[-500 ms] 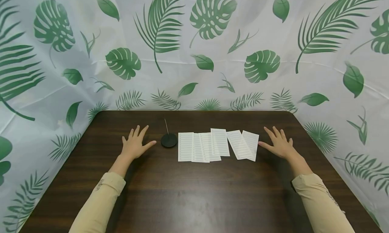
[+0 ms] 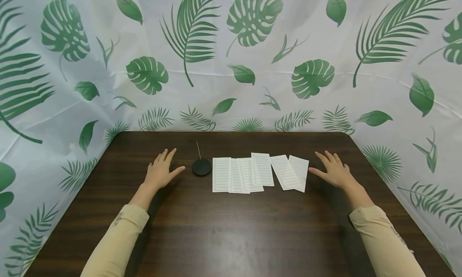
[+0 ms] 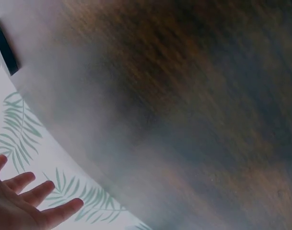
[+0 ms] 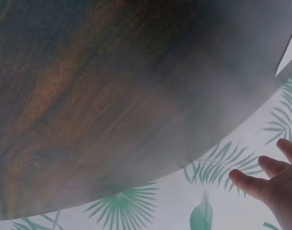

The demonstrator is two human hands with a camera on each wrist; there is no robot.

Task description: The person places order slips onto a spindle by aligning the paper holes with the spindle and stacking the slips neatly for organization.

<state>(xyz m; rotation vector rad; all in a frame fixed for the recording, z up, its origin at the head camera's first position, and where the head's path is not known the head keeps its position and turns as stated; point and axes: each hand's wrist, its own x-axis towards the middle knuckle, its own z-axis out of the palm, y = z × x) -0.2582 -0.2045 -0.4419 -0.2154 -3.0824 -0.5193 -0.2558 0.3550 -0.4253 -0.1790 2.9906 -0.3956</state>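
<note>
**Both hands flat on table, slips and spike between them**

My left hand [image 2: 160, 173] lies palm down on the table [image 2: 231, 237], fingers straight and spread, holding nothing. Thumb points right, toward the spike [image 2: 201, 166], near it but not touching. In the left wrist view the same hand [image 3: 21, 201] shows at bottom left, fingers splayed, tabletop blurred above it; a dark edge at top left may be the spike base, can't tell.

My right hand [image 2: 333, 172] is also palm down, fingers straight and spread, gripping nothing. Thumb points left, tip just beside the right-most slip [image 2: 298, 172], contact can't be told. Right wrist view shows that hand [image 4: 275, 184] at bottom right, fingers extended, blurred wood grain filling the rest; a white corner at the right edge looks like a slip.

Slips [image 2: 258, 173]: a row of white lined paper pieces between the hands, mid-table, lying flat. The left ones overlap one another, the two on the right are tilted and overlap each other. The left-most slip sits just beside the spike.

Spike: round black base, thin upright pin, standing on the table between left hand and slips.

Tan sleeves [image 2: 117, 245] cover both forearms. Leaf-print curtain [image 2: 231, 60] surrounds the table on the far side and both sides.
</note>
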